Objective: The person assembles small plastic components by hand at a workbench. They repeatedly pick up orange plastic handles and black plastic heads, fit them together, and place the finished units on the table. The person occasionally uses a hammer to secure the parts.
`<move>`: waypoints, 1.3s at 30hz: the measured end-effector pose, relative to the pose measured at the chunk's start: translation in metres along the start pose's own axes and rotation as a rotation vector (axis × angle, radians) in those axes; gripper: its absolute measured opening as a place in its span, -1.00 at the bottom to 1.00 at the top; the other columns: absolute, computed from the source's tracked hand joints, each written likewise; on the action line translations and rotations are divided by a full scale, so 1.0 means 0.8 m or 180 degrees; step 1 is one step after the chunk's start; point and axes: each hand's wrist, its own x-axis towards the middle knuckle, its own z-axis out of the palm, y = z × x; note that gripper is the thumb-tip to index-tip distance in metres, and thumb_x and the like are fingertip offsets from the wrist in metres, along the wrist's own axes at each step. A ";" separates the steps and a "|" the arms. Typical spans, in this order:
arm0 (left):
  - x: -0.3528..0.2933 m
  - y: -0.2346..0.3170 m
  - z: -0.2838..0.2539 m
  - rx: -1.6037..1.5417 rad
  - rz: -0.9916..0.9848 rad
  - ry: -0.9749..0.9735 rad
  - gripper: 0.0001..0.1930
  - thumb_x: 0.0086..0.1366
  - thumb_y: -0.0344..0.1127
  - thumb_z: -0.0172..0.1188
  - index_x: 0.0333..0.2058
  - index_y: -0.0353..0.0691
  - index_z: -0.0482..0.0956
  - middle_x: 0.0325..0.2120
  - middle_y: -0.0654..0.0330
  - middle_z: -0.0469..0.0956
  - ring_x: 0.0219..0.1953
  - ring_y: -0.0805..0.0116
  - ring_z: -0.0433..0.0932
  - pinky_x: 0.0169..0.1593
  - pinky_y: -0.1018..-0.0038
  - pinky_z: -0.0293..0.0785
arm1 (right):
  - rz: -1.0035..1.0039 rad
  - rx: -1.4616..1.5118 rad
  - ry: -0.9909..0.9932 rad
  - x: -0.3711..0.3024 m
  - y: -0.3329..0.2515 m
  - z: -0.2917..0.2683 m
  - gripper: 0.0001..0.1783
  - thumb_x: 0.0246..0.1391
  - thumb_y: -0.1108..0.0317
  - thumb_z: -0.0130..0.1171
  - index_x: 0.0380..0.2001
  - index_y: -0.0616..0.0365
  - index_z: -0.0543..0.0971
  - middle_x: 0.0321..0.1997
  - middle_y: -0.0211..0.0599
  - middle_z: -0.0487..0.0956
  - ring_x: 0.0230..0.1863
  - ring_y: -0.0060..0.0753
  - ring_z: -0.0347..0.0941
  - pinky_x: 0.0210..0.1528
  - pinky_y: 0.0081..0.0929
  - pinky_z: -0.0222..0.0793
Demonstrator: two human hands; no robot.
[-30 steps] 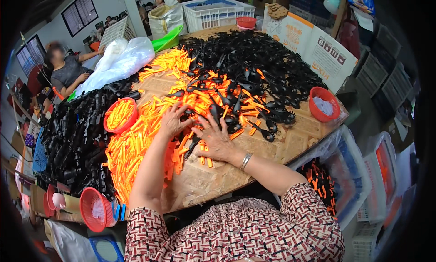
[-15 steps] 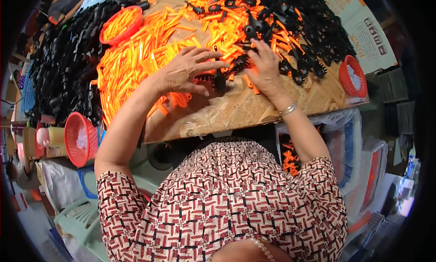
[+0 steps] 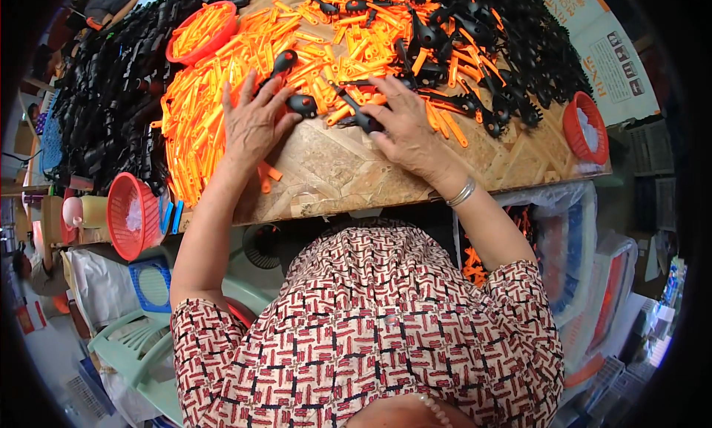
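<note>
The person's right hand [image 3: 408,127] is hovering low over the counter [image 3: 334,161], fingers bent and parted; whether it is pinching anything, one cannot tell. A black bulb-ended handle [image 3: 367,121] is lying just left of that hand, at its fingertips, with the left hand [image 3: 252,127] being farther off. The handle's long axis is slanting: its bulb is facing rightward and toward the person, while its thin stem is pointing leftward and away, toward orange strips [image 3: 371,53]. The left hand is spreading its fingers, a second black bulb [image 3: 302,104] sitting just right of them.
</note>
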 end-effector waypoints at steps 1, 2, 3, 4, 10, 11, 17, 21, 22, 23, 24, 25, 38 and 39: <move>0.005 -0.003 0.003 0.0017 -0.0061 0.0064 -0.42 0.24 0.23 0.27 0.21 0.26 0.54 0.27 0.43 0.46 0.46 0.07 0.18 0.48 -0.23 -0.33 | 0.0028 0.0024 0.0076 0.000 0.007 -0.004 -0.62 -0.02 0.32 0.25 -0.07 0.02 0.62 0.47 -0.18 0.29 0.52 0.03 0.08 0.47 0.19 -0.05; 0.007 -0.004 0.004 0.0036 -0.0124 0.0126 -0.42 0.23 0.20 0.31 0.21 0.27 0.54 0.26 0.43 0.46 0.45 0.07 0.19 0.47 -0.25 -0.33 | 0.0055 0.0051 0.0152 -0.002 0.013 -0.007 -0.66 -0.04 0.38 0.22 -0.11 0.04 0.63 0.46 -0.17 0.30 0.51 0.03 0.09 0.47 0.16 -0.05; 0.009 0.001 0.002 -0.0044 -0.0193 0.0173 -0.45 0.25 0.12 0.31 0.21 0.26 0.54 0.26 0.45 0.47 0.46 0.07 0.18 0.47 -0.23 -0.32 | 0.0003 -0.0239 0.0336 -0.006 0.018 -0.010 -0.66 -0.08 0.49 0.17 -0.15 0.06 0.63 0.40 -0.19 0.37 0.48 0.00 0.15 0.43 0.03 0.04; 0.012 0.006 -0.001 -0.0123 -0.0264 0.0218 -0.48 0.27 0.03 0.32 0.22 0.26 0.54 0.26 0.46 0.47 0.46 0.07 0.17 0.47 -0.22 -0.31 | 0.0053 -0.0271 0.0380 -0.011 0.020 -0.016 -0.66 -0.08 0.50 0.18 -0.16 0.06 0.63 0.37 -0.20 0.40 0.46 -0.02 0.17 0.41 0.00 0.06; 0.053 0.032 -0.001 -0.0886 0.0008 0.0269 -0.46 0.23 -0.40 0.24 0.19 0.22 0.55 0.20 0.40 0.53 0.40 0.08 0.26 0.43 -0.04 0.04 | -0.0106 -0.0478 0.0485 -0.008 -0.017 -0.031 -0.71 0.00 0.36 0.33 -0.16 0.09 0.62 0.02 -0.34 0.55 0.14 -0.20 0.38 0.17 -0.14 0.19; 0.065 0.034 0.007 -0.1007 0.0127 0.0242 -0.46 0.22 -0.40 0.25 0.18 0.22 0.56 0.18 0.39 0.53 0.38 0.09 0.29 0.40 0.00 0.12 | -0.0280 -0.0547 0.0462 0.004 -0.028 -0.026 -0.70 0.03 0.28 0.35 -0.15 0.09 0.61 -0.10 -0.35 0.53 -0.01 -0.23 0.39 0.08 -0.16 0.19; 0.117 0.072 0.011 -0.1033 0.0647 -0.0204 -0.66 0.14 -0.34 0.37 -0.07 0.08 0.68 0.02 0.31 0.57 0.20 0.13 0.43 0.19 0.09 0.36 | 0.0028 -0.0787 0.0361 0.021 -0.015 0.016 -0.76 0.03 0.34 0.29 -0.19 0.09 0.61 -0.24 -0.28 0.44 -0.12 -0.22 0.38 -0.04 -0.18 0.18; 0.100 0.055 0.019 -0.1358 0.0387 0.0679 -0.82 0.13 -0.30 0.44 -0.25 -0.03 0.71 -0.17 0.24 0.57 -0.01 0.14 0.53 0.00 0.19 0.47 | 0.0189 -0.0466 0.0356 0.011 0.000 -0.004 -0.85 -0.01 0.45 0.25 -0.31 0.09 0.55 -0.24 -0.26 0.43 -0.10 -0.18 0.40 -0.06 -0.20 0.22; 0.093 0.051 0.017 -0.1501 0.0198 0.0722 -0.83 0.15 -0.29 0.44 -0.25 -0.03 0.72 -0.19 0.24 0.57 -0.04 0.13 0.54 -0.03 0.21 0.49 | 0.0218 -0.0417 0.0381 0.009 0.007 -0.006 -0.86 -0.01 0.47 0.24 -0.32 0.09 0.54 -0.23 -0.26 0.43 -0.09 -0.17 0.39 -0.06 -0.21 0.23; 0.082 0.049 0.014 -0.2038 -0.0090 0.0755 -0.84 0.25 -0.34 0.40 -0.19 -0.12 0.70 -0.25 0.24 0.61 -0.19 0.25 0.60 -0.13 0.36 0.53 | 0.0159 -0.0291 0.0540 0.007 0.009 -0.008 -0.85 -0.02 0.51 0.21 -0.33 0.12 0.52 -0.21 -0.26 0.46 -0.09 -0.16 0.42 -0.06 -0.23 0.25; 0.072 0.050 0.009 -0.2879 -0.0547 0.0514 -0.82 0.27 -0.36 0.39 -0.16 -0.17 0.69 -0.27 0.24 0.61 -0.21 0.31 0.60 -0.13 0.40 0.53 | 0.0201 -0.0152 0.0561 0.006 0.008 -0.012 -0.84 -0.01 0.51 0.21 -0.31 0.12 0.52 -0.22 -0.26 0.48 -0.10 -0.16 0.43 -0.05 -0.23 0.25; 0.061 0.051 0.002 -0.3699 -0.1024 0.0249 -0.81 0.29 -0.38 0.38 -0.13 -0.21 0.67 -0.28 0.25 0.62 -0.23 0.36 0.60 -0.12 0.43 0.54 | 0.0243 0.0001 0.0579 0.004 0.008 -0.016 -0.84 -0.01 0.51 0.21 -0.30 0.12 0.52 -0.22 -0.27 0.51 -0.11 -0.16 0.45 -0.04 -0.23 0.26; -0.027 0.133 -0.037 -0.6566 -0.2012 0.0190 -0.58 0.29 -0.56 0.31 0.07 -0.21 0.39 -0.11 0.15 0.60 -0.14 0.39 0.64 -0.14 0.48 0.64 | 0.1941 0.4103 -0.0210 -0.022 -0.062 -0.002 -0.74 0.26 0.35 0.32 -0.06 0.27 0.67 -0.39 -0.48 0.65 -0.42 -0.75 0.52 -0.35 -0.72 0.43; -0.021 0.140 -0.045 -0.6694 -0.2060 0.0379 -0.51 0.30 -0.61 0.27 0.13 -0.25 0.28 -0.17 0.11 0.61 -0.21 0.36 0.67 -0.14 0.46 0.69 | 0.2068 0.4283 -0.0245 -0.024 -0.064 0.005 -0.77 0.27 0.36 0.32 -0.11 0.29 0.67 -0.36 -0.48 0.66 -0.43 -0.74 0.51 -0.34 -0.73 0.44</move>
